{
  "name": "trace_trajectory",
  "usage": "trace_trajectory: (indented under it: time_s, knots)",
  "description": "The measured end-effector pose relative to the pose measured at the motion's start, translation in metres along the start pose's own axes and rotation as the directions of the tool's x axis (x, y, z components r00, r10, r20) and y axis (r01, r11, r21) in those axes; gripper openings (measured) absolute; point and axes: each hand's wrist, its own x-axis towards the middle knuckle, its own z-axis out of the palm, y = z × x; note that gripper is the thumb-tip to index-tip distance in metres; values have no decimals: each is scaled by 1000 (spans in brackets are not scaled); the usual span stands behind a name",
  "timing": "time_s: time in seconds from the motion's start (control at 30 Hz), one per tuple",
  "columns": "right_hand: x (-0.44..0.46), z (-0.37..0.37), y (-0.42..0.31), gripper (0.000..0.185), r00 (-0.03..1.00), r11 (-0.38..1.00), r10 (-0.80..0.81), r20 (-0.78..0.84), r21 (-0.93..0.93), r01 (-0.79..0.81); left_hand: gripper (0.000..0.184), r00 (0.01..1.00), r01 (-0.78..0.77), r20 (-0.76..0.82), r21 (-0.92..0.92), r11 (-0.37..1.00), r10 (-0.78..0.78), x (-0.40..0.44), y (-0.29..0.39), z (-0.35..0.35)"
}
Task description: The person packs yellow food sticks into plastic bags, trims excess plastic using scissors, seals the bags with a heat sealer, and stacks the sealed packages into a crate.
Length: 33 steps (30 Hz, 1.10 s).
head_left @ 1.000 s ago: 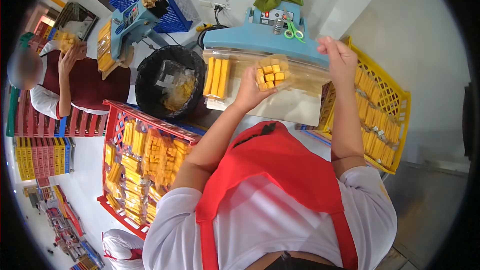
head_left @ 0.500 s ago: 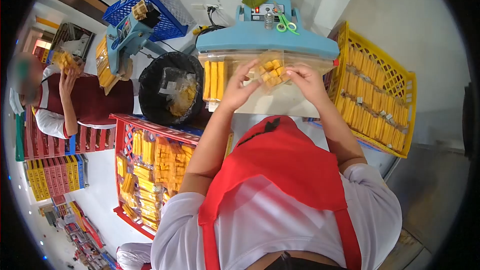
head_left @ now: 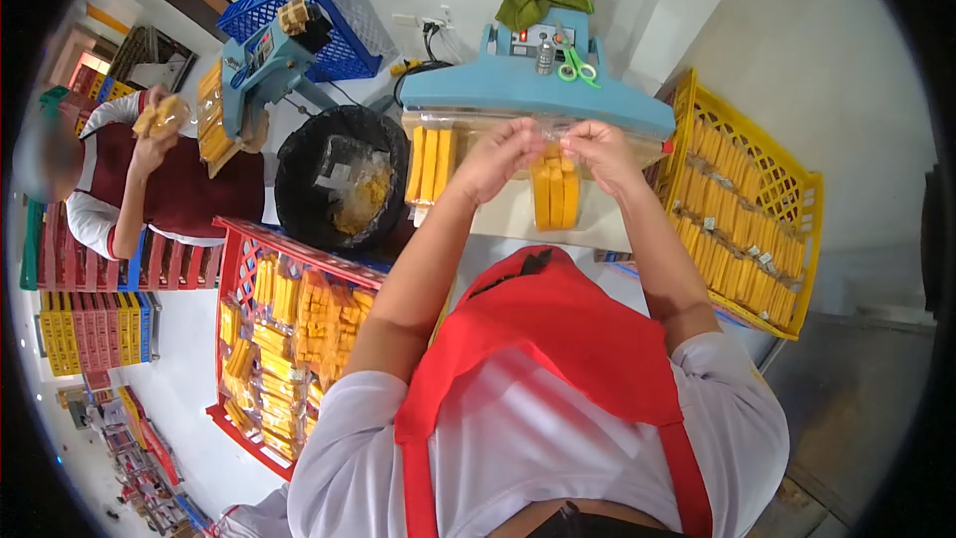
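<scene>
A clear plastic bag of yellow sticks [head_left: 556,194] hangs lengthwise in front of the blue bag sealer [head_left: 468,86]. My left hand [head_left: 498,157] pinches the bag's top edge at its left corner. At the right corner, my right hand [head_left: 603,153] grips the same edge between thumb and fingers. Both hands are close to the sealer's long front edge. Left of my left hand, another bag of yellow sticks [head_left: 430,163] lies at the sealer, apart from the bag I hold. Green-handled scissors [head_left: 576,68] and a green cloth [head_left: 539,3] rest on the sealer.
A yellow crate [head_left: 812,239] of packed sticks stands at right. At left are a black-lined bin [head_left: 299,174] and a red crate [head_left: 224,339] of filled bags. Beyond, a co-worker in a dark red apron [head_left: 149,184] holds a bag near a second sealer [head_left: 261,75].
The bag between my hands has gone from tilted, with stick ends showing, to hanging lengthwise. My hands now hold its top edge. The co-worker's bag has shifted right.
</scene>
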Motion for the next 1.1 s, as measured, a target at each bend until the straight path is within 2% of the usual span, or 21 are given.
trace_trajectory:
  time_s: [0.03,0.1,0.13,0.17,0.23,0.37,0.43,0.47,0.53,0.67,0.77,0.83,0.87,0.93,0.97,1.0,1.03,1.07,1.1]
  knots:
    - [1,-2,2,12,997,999,22,-68,37,-20,26,1000,-3,6,1,1000,3,4,0,2]
    - [-1,3,-1,13,997,998,12,-80,67,-6,35,987,-150,-1,308,939,158,1,-9,5]
    - [-4,6,-3,13,996,995,-4,-86,94,12,29,989,-113,-63,247,962,132,3,-7,6]
    - [-3,4,0,13,996,996,-2,-93,92,10,29,990,-109,-60,244,964,127,4,-11,8]
    - [2,0,5,13,982,991,-21,-188,128,46,20,967,-158,-176,149,976,184,8,-21,7]
    - [-2,-3,8,15,975,988,-25,-219,144,58,11,959,-227,-129,186,956,253,11,-30,1]
    - [-5,-2,7,19,981,969,-23,-191,236,69,10,965,-241,-15,345,907,262,6,-25,3]
    - [-5,-3,7,19,979,968,-25,-200,239,74,10,967,-236,-8,347,908,254,5,-24,6]
    - [-5,-3,5,19,986,968,-5,-166,248,47,11,957,-266,-15,341,901,288,-1,-18,18]
    - [-9,1,3,19,989,976,-59,-136,201,86,15,974,-213,3,368,905,228,3,-16,17]
    - [-6,-1,10,20,970,968,-76,-230,218,127,10,957,-274,-8,317,908,291,9,-23,9]
    - [-5,-2,12,20,968,963,-79,-240,233,136,11,956,-226,-123,274,935,267,10,-26,10]
    - [-5,-2,14,20,967,962,-80,-242,235,139,11,956,-224,-121,278,934,266,10,-26,9]
    - [-7,1,14,20,958,968,-89,-273,204,148,11,955,-198,-115,440,876,273,10,-26,7]
    - [-7,1,14,20,957,967,-90,-276,207,151,11,956,-197,-112,444,874,272,10,-24,4]
    - [-8,1,14,20,960,971,-106,-258,181,155,12,906,-361,91,677,641,414,10,-19,2]
    - [-8,1,14,19,963,975,-120,-239,153,160,14,820,-503,324,800,326,472,10,-15,2]
    - [-8,1,13,19,962,974,-121,-243,157,162,14,821,-503,327,801,324,468,10,-14,4]
    - [-8,1,12,17,963,978,-144,-228,117,174,16,885,-428,253,774,467,390,9,-10,8]
